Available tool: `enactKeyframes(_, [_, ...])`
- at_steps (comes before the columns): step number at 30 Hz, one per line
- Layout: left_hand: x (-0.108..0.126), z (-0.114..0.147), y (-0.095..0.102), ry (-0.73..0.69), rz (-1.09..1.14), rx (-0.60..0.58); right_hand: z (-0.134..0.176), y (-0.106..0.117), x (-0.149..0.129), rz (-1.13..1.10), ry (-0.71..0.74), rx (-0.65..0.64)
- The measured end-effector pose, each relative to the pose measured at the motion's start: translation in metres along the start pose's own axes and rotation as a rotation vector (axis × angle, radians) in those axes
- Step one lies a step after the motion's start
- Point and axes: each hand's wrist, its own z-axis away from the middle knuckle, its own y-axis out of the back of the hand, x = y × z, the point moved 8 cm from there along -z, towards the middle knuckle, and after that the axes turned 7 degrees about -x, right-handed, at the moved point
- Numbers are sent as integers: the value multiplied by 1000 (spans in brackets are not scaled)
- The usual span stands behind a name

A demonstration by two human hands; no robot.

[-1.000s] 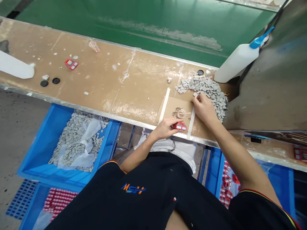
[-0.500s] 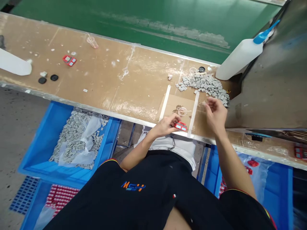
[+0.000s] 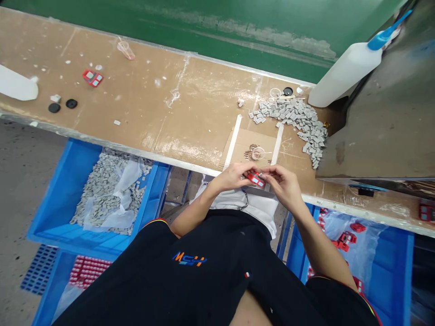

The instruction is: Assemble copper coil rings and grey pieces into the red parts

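Observation:
Close to the bench's front edge, my left hand (image 3: 236, 175) is closed around a red toy car body (image 3: 255, 179) with pale window-like patches. My right hand (image 3: 282, 182) pinches a small grey piece (image 3: 261, 174) against the car's right side. Just beyond both hands, a small clear cup (image 3: 257, 153) with a thin stick across it rests on a cardboard sheet (image 3: 238, 156) bordered by white tape strips. A heap of small grey rectangular pieces (image 3: 302, 115) spreads over the bench to the right.
White bottles stand at right (image 3: 346, 74) and lie at left (image 3: 16, 83). Another red car piece (image 3: 93, 78) and black discs (image 3: 71, 103) are on the bench (image 3: 200, 113). Blue bins hold grey pieces (image 3: 102, 194) and red parts (image 3: 345, 240). A metal box (image 3: 384, 122) borders the right.
My right hand has come from beside the grey heap, leftward and nearer to me, to meet the red car body. My left hand still holds the car body in about the same place.

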Motion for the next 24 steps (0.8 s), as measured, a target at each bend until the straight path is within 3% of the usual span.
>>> enactKeyframes(6, [-2, 0, 0, 16, -80, 4, 2, 0, -19, 255, 119, 2])
enactKeyframes(14, [-2, 4, -1, 20, -66, 29, 7, -12, -30, 413, 135, -31])
enactKeyframes(19, [-2, 5, -3, 17, -87, 18, 15, -14, -32, 358, 151, -58])
enactKeyframes(24, [-1, 5, -2, -26, -99, 18, 17, -13, -18, 132, 109, -46])
